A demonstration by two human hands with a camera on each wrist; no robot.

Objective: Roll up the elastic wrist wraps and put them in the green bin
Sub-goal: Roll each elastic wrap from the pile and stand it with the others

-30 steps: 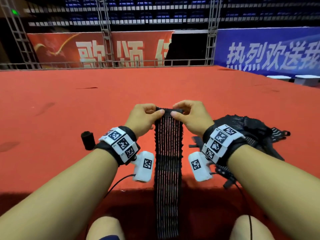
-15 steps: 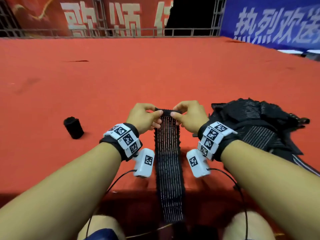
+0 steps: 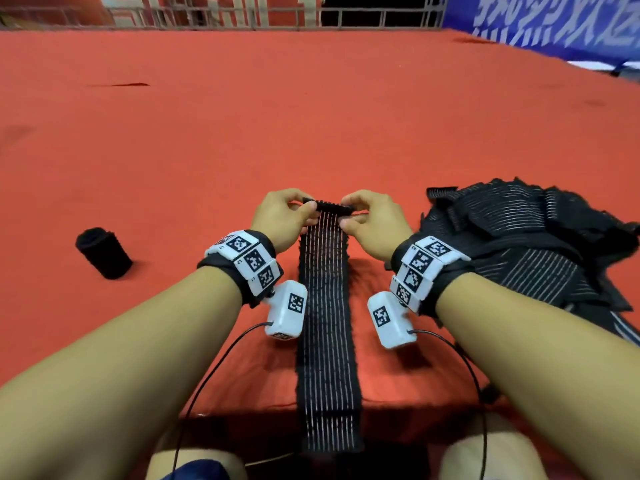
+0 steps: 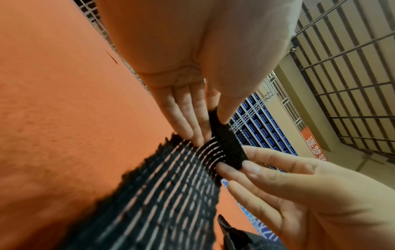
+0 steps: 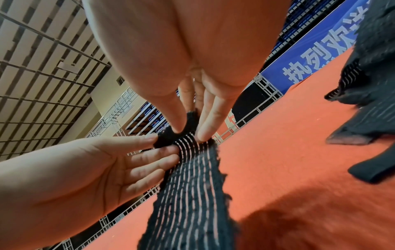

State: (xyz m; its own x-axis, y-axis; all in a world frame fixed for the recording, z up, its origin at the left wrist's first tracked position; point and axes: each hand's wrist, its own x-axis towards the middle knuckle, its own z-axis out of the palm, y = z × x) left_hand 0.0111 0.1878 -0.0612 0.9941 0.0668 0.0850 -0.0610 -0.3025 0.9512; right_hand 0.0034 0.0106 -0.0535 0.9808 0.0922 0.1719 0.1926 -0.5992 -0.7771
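Hands, left hand (image 3: 282,216) and right hand (image 3: 372,221), pinch the folded far end of a black white-striped elastic wrap (image 3: 327,306) on the red carpeted surface (image 3: 242,133).

The wrist wrap (image 3: 327,327) is coarse black elastic weave with pale ribs and frayed edges; its end tab (image 4: 227,143) looks fuzzy, perhaps hook-and-loop. The red carpet (image 3: 311,116) is matt, short-napped felt. The railing (image 3: 363,17) looks metal.

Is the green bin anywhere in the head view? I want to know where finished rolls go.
No: the head view shows only the red carpet, one rolled wrap, the pile of wraps and railings.
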